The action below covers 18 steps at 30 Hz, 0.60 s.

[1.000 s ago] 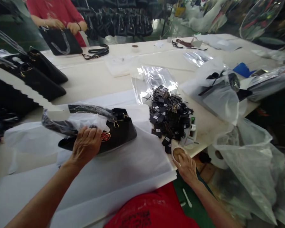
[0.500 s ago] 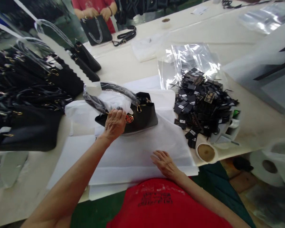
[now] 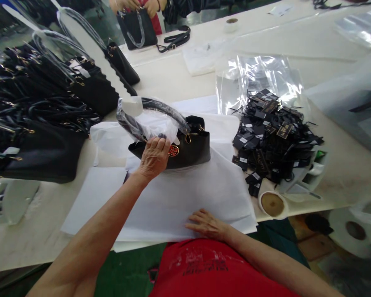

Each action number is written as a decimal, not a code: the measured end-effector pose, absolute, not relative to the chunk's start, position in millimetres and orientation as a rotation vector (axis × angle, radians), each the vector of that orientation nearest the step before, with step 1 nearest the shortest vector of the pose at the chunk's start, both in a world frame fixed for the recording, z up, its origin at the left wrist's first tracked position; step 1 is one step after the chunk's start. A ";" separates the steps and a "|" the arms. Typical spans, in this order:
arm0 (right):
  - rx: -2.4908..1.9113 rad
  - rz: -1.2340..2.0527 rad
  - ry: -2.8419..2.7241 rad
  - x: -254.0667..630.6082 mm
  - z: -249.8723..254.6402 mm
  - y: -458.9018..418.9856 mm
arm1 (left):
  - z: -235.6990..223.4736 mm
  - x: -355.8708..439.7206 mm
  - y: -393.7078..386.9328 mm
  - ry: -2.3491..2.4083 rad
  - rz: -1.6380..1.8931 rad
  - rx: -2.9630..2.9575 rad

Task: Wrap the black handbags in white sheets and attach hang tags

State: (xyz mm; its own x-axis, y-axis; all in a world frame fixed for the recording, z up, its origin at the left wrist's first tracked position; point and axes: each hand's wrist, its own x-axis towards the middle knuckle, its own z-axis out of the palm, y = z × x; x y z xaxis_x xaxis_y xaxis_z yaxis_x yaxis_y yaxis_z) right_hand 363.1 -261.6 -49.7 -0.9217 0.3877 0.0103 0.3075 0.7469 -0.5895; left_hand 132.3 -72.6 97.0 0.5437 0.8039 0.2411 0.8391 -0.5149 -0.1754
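Your right hand (image 3: 205,224) has left the white roll (image 3: 272,204) and lies open on the white paper (image 3: 185,198), seemingly free; your left hand (image 3: 155,157) keeps its grip on the black handbag (image 3: 191,152), atop that paper.

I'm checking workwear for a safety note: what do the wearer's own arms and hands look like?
The left hand and right hand are ungloved, with no visible jewellery. Both forearms are uncovered; no sleeves show. The shirt is red, with dark lettering too blurred to read.
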 end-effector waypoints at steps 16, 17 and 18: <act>-0.991 0.964 -2.797 341.9 -38.7 -252.7 | 98.9 138.5 -77.8 -1.471 -0.076 -2.482; -1.064 0.964 -2.781 336.5 -33.4 -253.1 | 98.6 138.4 -77.7 -1.468 -0.079 -2.478; -1.129 0.953 -2.773 330.1 -28.5 -254.2 | 98.4 138.4 -77.7 -1.464 -0.082 -2.475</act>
